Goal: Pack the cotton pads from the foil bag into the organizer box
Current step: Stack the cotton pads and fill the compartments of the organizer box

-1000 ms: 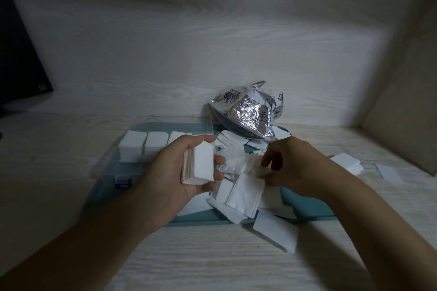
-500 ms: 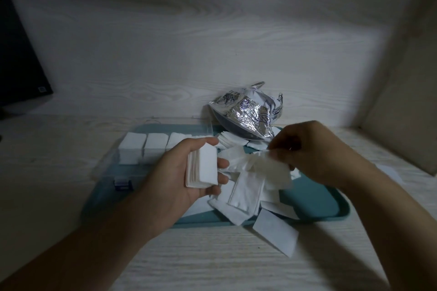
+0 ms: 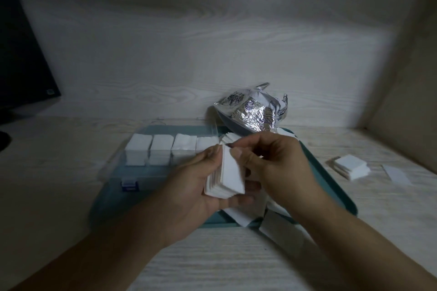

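My left hand (image 3: 191, 186) grips a stack of white cotton pads (image 3: 228, 177) on edge above the teal tray (image 3: 331, 184). My right hand (image 3: 276, 168) pinches the top of that stack between thumb and fingers. The clear organizer box (image 3: 123, 172) lies on the tray's left part, its back row of compartments filled with white pads (image 3: 160, 149). The crumpled foil bag (image 3: 250, 111) sits at the tray's back edge. Loose pads (image 3: 238, 215) lie on the tray under my hands, mostly hidden.
A small pile of pads (image 3: 350, 166) and one single pad (image 3: 397, 175) lie on the wooden table right of the tray. Another pad (image 3: 279, 227) hangs over the tray's front edge. A dark monitor (image 3: 21, 54) stands far left. Walls close the back and right.
My right hand lifted pads from the loose pile, carried them left and now pinches the top of the stack in my left hand. The left hand has risen slightly.
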